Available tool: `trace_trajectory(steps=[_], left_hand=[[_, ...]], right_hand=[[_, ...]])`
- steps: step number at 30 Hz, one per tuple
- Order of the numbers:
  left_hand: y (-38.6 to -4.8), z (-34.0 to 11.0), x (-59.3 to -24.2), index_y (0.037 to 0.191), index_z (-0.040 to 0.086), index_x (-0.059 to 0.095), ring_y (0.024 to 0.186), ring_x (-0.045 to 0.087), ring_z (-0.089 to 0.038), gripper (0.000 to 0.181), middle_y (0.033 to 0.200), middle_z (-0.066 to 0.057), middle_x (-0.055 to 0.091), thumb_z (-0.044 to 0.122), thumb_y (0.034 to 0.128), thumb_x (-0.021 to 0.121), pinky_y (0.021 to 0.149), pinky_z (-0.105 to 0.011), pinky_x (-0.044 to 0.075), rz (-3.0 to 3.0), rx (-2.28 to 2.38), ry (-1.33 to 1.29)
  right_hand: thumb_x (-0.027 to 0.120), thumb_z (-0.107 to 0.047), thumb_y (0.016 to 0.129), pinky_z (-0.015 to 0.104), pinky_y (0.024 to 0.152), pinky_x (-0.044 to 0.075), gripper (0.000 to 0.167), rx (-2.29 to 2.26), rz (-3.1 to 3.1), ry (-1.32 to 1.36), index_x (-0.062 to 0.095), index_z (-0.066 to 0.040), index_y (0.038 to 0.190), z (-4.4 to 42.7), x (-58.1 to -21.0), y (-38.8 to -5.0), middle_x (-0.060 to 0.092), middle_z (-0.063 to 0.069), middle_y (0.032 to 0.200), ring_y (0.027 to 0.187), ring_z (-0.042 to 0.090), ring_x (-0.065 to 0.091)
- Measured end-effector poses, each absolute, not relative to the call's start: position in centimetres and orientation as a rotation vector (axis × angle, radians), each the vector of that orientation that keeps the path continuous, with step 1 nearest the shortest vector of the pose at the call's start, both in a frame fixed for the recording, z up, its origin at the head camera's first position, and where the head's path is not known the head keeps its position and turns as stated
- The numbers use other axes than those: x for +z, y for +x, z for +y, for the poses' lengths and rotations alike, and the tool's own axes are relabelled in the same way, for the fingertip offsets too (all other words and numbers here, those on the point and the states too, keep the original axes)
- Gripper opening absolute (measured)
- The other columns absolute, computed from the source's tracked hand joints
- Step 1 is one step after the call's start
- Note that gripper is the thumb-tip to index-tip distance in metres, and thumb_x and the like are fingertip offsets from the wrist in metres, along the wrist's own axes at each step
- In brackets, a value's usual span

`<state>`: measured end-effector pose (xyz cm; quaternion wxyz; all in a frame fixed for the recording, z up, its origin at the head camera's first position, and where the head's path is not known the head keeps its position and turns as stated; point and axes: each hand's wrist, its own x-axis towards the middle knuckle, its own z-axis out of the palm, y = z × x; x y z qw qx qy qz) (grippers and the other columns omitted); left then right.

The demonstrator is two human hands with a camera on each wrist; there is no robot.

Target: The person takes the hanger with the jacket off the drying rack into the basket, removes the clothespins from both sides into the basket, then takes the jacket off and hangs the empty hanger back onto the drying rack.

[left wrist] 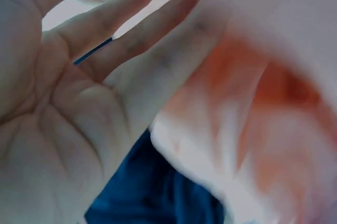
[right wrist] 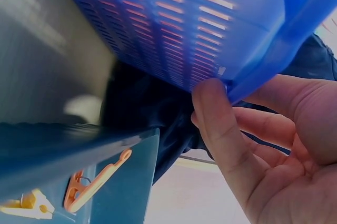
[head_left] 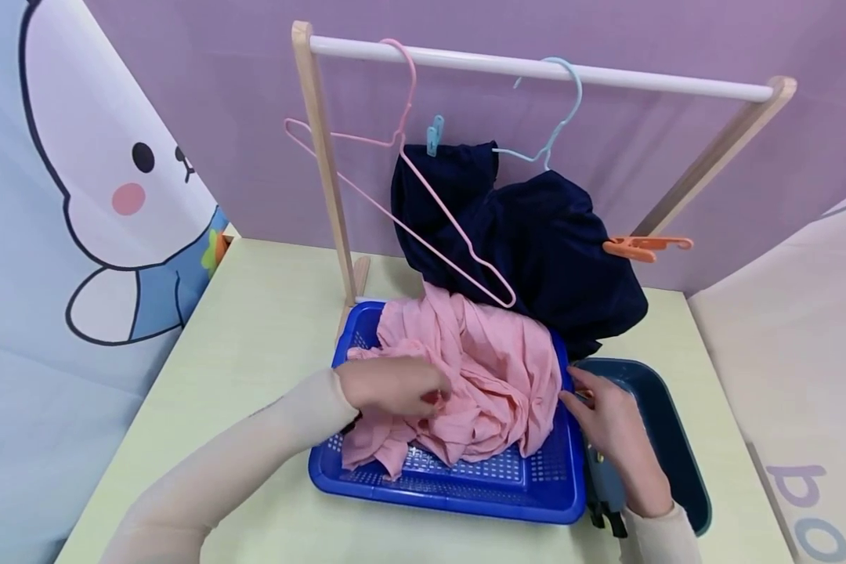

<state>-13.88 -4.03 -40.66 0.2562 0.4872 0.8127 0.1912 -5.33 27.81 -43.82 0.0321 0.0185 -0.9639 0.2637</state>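
A heap of pink cloth (head_left: 479, 368) lies in a blue plastic basket (head_left: 444, 501). My left hand (head_left: 395, 385) is over the left part of the cloth. In the left wrist view its palm shows, with the fingers fairly straight beside the blurred pink fabric; their contact with it is unclear. My right hand (head_left: 616, 423) pinches the basket's right rim, with a fingertip against the outside of the perforated wall (right wrist: 174, 40) in the right wrist view. Behind the basket, a dark navy garment (head_left: 543, 235) hangs on a light blue hanger (head_left: 564, 117).
A wooden rack with a white rod (head_left: 465, 56) stands at the back, carrying a bare pink hanger (head_left: 437, 180). A blue clothespin (head_left: 434, 135) and an orange one (head_left: 648, 247) grip the navy garment. A dark teal bin (head_left: 687, 462) with clothespins (right wrist: 95, 184) inside sits right of the basket.
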Motion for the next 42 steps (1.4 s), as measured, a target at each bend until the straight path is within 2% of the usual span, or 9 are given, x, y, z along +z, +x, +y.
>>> trace_trajectory(steps=[2,5,11,20,22,26,29,35,42], left_hand=[[-14.9,-4.4,-39.6,0.109,0.004,0.072,0.077,0.058,-0.011,0.016,0.087,0.002,0.064,0.01,0.0952,0.066,0.071,-0.023,0.051,2.292,0.58,1.35],[-17.0,-4.8,-38.7,0.108,0.003,0.073,0.09,0.063,-0.017,0.017,0.098,-0.005,0.068,0.006,0.0934,0.065,0.082,-0.03,0.054,2.489,0.653,1.404],[-21.2,-4.8,-39.4,0.119,0.0,0.068,0.109,0.06,-0.027,0.031,0.116,-0.016,0.064,0.005,0.089,0.067,0.095,-0.037,0.051,2.69,0.707,1.402],[-23.1,-3.8,-40.1,0.139,0.009,0.058,0.111,0.054,-0.028,0.051,0.124,-0.015,0.059,0.01,0.0884,0.066,0.098,-0.037,0.047,2.591,0.524,1.183],[-23.2,-3.6,-40.3,0.133,0.012,0.063,0.109,0.056,-0.025,0.043,0.121,-0.01,0.063,0.008,0.0902,0.064,0.098,-0.037,0.047,2.607,0.507,1.183],[-23.3,-3.4,-40.6,0.101,0.013,0.072,0.096,0.061,-0.021,0.022,0.102,-0.003,0.068,-0.002,0.0882,0.062,0.089,-0.036,0.05,2.677,0.491,1.26],[-23.3,-3.4,-40.8,0.084,0.014,0.07,0.088,0.063,-0.021,0.023,0.091,-0.004,0.068,-0.008,0.0851,0.061,0.079,-0.036,0.053,2.728,0.493,1.333],[-22.7,-3.8,-40.6,0.083,0.015,0.072,0.085,0.064,-0.019,0.026,0.087,-0.002,0.069,-0.008,0.0878,0.062,0.075,-0.033,0.053,2.764,0.57,1.429],[-18.8,-4.6,-38.0,0.09,0.012,0.073,0.082,0.059,-0.014,0.018,0.086,0.0,0.064,-0.005,0.0918,0.067,0.075,-0.024,0.05,2.666,0.803,1.608]], right_hand=[[0.071,-0.012,0.094,0.053,0.072,0.059,0.045,0.821,-2.964,0.06,0.058,0.007,0.133,27.8,-43.8,-5.4,0.067,0.028,0.109,0.088,0.041,0.07],[0.071,-0.012,0.094,0.053,0.072,0.059,0.046,0.828,-2.966,0.056,0.058,0.007,0.133,27.9,-43.7,-5.4,0.067,0.028,0.109,0.088,0.042,0.07],[0.071,-0.012,0.094,0.053,0.072,0.059,0.045,0.832,-2.966,0.05,0.058,0.007,0.133,27.9,-43.9,-5.4,0.067,0.028,0.109,0.088,0.042,0.07],[0.071,-0.011,0.094,0.052,0.072,0.059,0.045,0.832,-2.961,0.052,0.058,0.007,0.133,27.7,-44.0,-5.4,0.067,0.028,0.109,0.088,0.041,0.07],[0.071,-0.012,0.094,0.052,0.073,0.059,0.045,0.829,-2.964,0.045,0.058,0.007,0.133,27.7,-44.0,-5.4,0.067,0.028,0.109,0.089,0.041,0.07],[0.072,-0.012,0.094,0.052,0.073,0.059,0.045,0.826,-2.967,0.035,0.058,0.007,0.133,27.8,-44.0,-5.4,0.067,0.028,0.109,0.089,0.041,0.07],[0.072,-0.012,0.094,0.052,0.072,0.059,0.045,0.822,-2.964,0.034,0.058,0.007,0.133,27.8,-44.0,-5.4,0.067,0.028,0.108,0.088,0.041,0.07],[0.072,-0.012,0.094,0.052,0.072,0.059,0.045,0.829,-2.958,0.035,0.059,0.007,0.132,27.8,-44.0,-5.4,0.067,0.028,0.108,0.088,0.041,0.07],[0.072,-0.012,0.094,0.052,0.073,0.059,0.044,0.833,-2.956,0.032,0.059,0.007,0.132,27.9,-44.0,-5.4,0.067,0.028,0.109,0.089,0.042,0.07]])
